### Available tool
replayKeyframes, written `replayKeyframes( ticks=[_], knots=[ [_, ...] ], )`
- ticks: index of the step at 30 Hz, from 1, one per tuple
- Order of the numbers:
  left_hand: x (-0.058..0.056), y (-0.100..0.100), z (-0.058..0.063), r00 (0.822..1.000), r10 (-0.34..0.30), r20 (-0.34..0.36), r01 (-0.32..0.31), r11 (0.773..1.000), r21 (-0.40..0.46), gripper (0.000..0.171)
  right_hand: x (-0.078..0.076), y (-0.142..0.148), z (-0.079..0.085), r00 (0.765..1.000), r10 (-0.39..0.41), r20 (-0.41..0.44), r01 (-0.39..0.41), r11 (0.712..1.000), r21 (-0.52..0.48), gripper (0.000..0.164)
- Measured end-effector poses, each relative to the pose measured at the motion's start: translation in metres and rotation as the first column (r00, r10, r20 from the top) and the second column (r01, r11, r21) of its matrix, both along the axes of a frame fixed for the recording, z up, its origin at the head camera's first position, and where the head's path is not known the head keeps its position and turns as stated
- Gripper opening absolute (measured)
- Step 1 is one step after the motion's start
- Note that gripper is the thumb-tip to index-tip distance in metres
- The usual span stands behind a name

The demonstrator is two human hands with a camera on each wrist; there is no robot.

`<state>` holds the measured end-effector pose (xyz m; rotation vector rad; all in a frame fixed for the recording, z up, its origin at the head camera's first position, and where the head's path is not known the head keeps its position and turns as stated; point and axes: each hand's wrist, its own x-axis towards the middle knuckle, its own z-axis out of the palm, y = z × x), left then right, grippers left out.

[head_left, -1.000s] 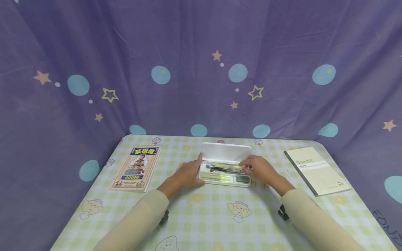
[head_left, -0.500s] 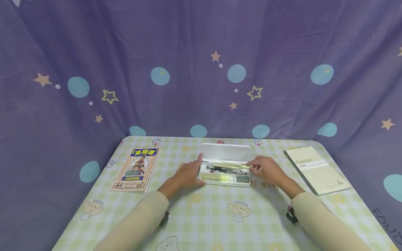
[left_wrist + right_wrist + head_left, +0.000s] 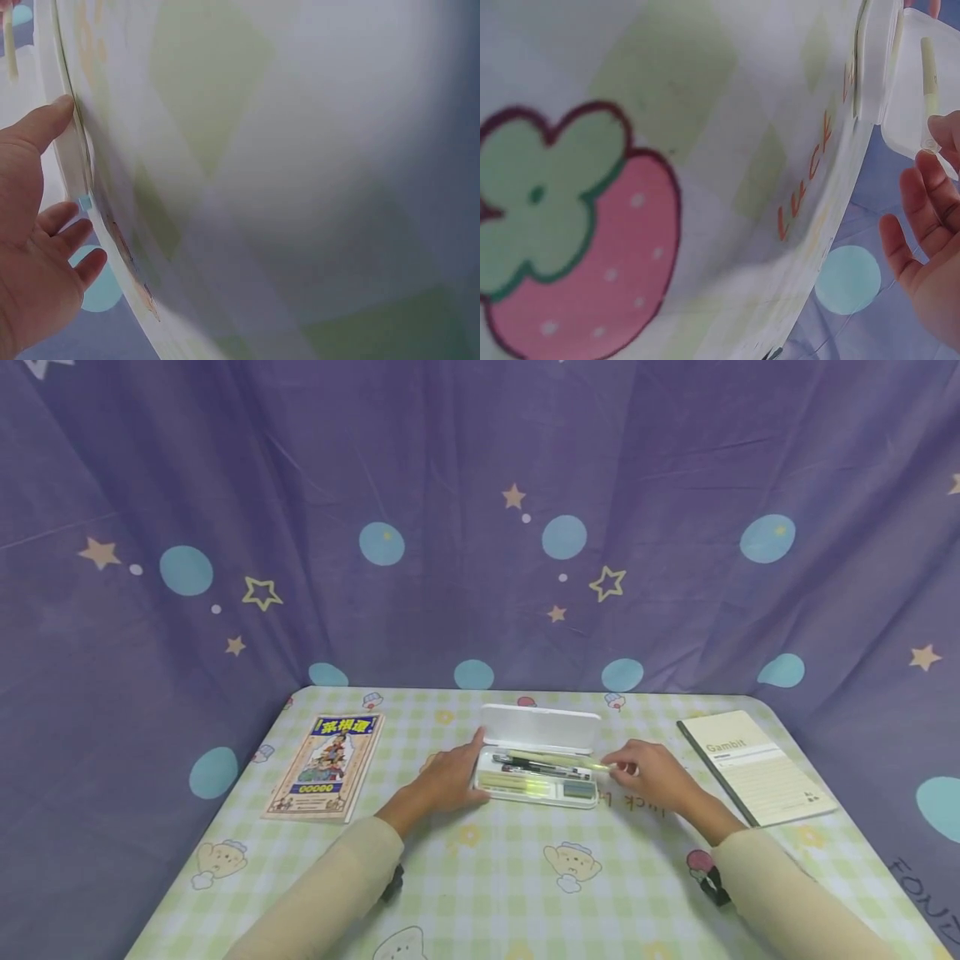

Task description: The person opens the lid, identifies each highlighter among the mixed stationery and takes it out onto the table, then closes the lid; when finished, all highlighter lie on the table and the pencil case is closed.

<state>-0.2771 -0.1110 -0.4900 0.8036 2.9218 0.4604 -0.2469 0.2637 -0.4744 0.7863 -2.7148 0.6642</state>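
Note:
An open white pencil case (image 3: 517,798) lies at mid-table, its lid (image 3: 538,728) raised at the back. My left hand (image 3: 447,778) holds its left end, thumb at the front corner and index finger by the hinge. At the right end, my right hand (image 3: 652,775) pinches the tip of a pale yellow highlighter (image 3: 930,71) between thumb and finger. The highlighter slants over the case and sticks out past its right edge. Inside lie dark pens (image 3: 525,765), another pale yellow highlighter (image 3: 512,784) in the front compartment and a dark green block (image 3: 579,789).
A booklet (image 3: 326,768) with a colourful cover lies at the left of the table. On the right is a cream notebook (image 3: 753,768) marked Gambit. A checked cloth (image 3: 495,902) covers the table, and a purple curtain (image 3: 450,610) hangs behind it.
My right hand has moved right, drawing the highlighter rightward partly out beyond the case's edge. My left hand has stayed at the case's left end.

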Motion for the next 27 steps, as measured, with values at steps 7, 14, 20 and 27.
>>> replayKeyframes(
  ticks=[7,14,20,27],
  knots=[
    [-0.003,0.001,0.001,1.000,-0.009,-0.003,0.009,1.000,-0.010,0.120,0.004,0.012,-0.004,0.999,-0.036,0.007,0.036,0.999,0.012,0.018],
    [-0.004,-0.001,0.004,1.000,0.008,0.024,-0.008,1.000,-0.027,0.122,0.006,0.025,-0.006,0.998,-0.053,-0.030,0.053,0.999,0.000,0.018],
    [-0.003,-0.001,0.004,1.000,0.009,0.020,-0.009,1.000,-0.024,0.120,0.011,0.038,-0.007,0.995,-0.097,-0.035,0.098,0.995,0.017,0.016],
    [-0.003,0.000,0.004,1.000,0.010,0.029,-0.009,1.000,-0.019,0.121,0.017,0.059,-0.012,0.992,-0.119,-0.050,0.120,0.993,0.017,0.018]
  ],
)
